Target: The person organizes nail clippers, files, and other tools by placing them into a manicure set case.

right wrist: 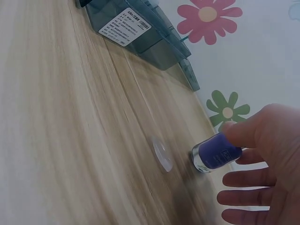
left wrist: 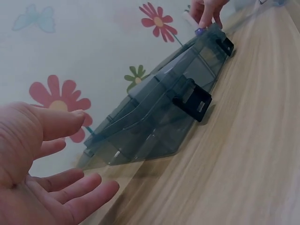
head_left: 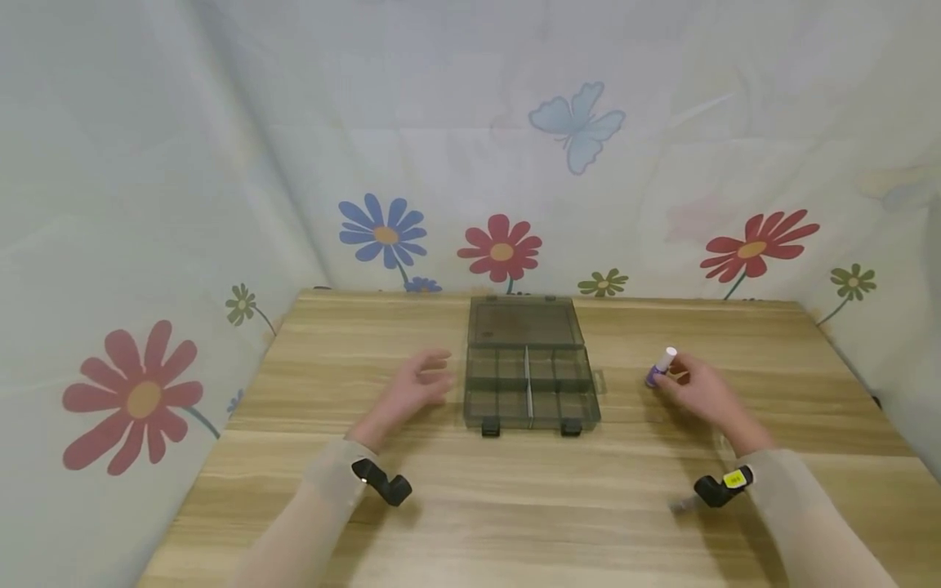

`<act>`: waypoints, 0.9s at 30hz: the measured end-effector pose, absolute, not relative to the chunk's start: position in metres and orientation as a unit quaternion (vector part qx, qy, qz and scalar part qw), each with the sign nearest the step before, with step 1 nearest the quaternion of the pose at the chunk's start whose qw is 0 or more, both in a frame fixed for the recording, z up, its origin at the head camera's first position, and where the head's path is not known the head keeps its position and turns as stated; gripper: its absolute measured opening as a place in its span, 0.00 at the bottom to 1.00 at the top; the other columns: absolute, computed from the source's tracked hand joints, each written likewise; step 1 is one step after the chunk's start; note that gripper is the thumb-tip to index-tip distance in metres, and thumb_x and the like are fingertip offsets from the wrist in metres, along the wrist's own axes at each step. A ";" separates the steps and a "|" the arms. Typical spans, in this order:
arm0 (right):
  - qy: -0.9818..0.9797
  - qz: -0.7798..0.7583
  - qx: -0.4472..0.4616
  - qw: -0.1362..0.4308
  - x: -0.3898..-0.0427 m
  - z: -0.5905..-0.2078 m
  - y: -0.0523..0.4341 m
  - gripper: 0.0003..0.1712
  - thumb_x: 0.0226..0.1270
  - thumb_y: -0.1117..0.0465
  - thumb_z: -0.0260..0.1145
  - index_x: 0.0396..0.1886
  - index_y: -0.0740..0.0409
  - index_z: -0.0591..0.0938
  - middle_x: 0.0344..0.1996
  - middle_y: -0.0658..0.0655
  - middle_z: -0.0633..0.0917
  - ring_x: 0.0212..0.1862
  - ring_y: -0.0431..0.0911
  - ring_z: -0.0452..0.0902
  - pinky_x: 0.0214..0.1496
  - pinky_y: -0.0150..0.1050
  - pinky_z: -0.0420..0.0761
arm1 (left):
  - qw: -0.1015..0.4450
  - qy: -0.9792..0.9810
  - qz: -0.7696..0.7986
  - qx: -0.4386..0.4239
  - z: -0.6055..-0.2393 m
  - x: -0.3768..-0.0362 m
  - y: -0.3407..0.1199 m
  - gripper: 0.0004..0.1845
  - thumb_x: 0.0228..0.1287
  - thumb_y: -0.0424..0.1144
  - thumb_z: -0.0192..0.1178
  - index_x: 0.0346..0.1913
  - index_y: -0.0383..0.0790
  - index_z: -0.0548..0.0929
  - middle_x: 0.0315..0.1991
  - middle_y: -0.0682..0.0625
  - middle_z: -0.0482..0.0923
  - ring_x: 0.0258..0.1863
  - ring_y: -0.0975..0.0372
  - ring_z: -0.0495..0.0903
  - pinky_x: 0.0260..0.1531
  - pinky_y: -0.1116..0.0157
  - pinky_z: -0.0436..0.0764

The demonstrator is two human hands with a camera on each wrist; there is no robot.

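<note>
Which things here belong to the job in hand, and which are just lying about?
In use, apparently:
purple bottle in the right hand
open divided box beside the left hand

Lying about, seemingly:
small clear piece on the table

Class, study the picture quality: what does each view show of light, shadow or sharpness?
Head view: a soft shadow falls on the tabletop beside the right sleeve; left wrist view: dim overall, with small glints on the box; right wrist view: a blurry-edged shadow lies below the bottle, and the label's fine print is unreadable.
</note>
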State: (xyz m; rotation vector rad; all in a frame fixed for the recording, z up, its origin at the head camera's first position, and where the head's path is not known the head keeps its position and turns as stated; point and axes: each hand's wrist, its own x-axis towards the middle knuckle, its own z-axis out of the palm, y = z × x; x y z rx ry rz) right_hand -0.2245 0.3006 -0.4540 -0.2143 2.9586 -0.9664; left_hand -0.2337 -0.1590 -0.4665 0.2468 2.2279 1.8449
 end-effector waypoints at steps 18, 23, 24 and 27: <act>0.951 -0.301 -0.075 -0.002 -0.231 -0.457 0.293 0.16 0.63 0.55 0.64 0.38 0.65 0.76 0.39 0.69 0.81 0.40 0.59 0.78 0.41 0.53 0.78 | 0.157 0.745 0.637 0.122 -0.463 -0.229 -0.143 0.33 0.58 0.30 0.63 0.66 0.33 0.63 0.61 0.31 0.65 0.55 0.43 0.70 0.43 0.58 0.80; 0.952 -0.298 -0.065 0.004 -0.234 -0.458 0.291 0.17 0.62 0.57 0.65 0.41 0.68 0.74 0.38 0.68 0.80 0.40 0.59 0.77 0.40 0.52 0.78 | 0.158 0.745 0.639 0.112 -0.474 -0.235 -0.142 0.33 0.57 0.32 0.64 0.66 0.37 0.65 0.60 0.35 0.67 0.55 0.46 0.72 0.43 0.59 0.80; 0.952 -0.299 -0.064 0.005 -0.234 -0.458 0.291 0.18 0.62 0.58 0.65 0.41 0.68 0.74 0.37 0.68 0.80 0.40 0.59 0.77 0.40 0.52 0.78 | 0.160 0.743 0.640 0.110 -0.476 -0.235 -0.142 0.33 0.57 0.32 0.64 0.66 0.37 0.65 0.60 0.35 0.67 0.55 0.46 0.72 0.43 0.58 0.80; 0.949 -0.308 -0.065 0.004 -0.236 -0.462 0.290 0.17 0.60 0.60 0.66 0.40 0.68 0.73 0.37 0.68 0.80 0.39 0.59 0.77 0.40 0.51 0.79 | 0.164 0.735 0.649 0.106 -0.480 -0.236 -0.141 0.33 0.58 0.31 0.63 0.66 0.36 0.65 0.60 0.34 0.66 0.54 0.46 0.72 0.43 0.59 0.80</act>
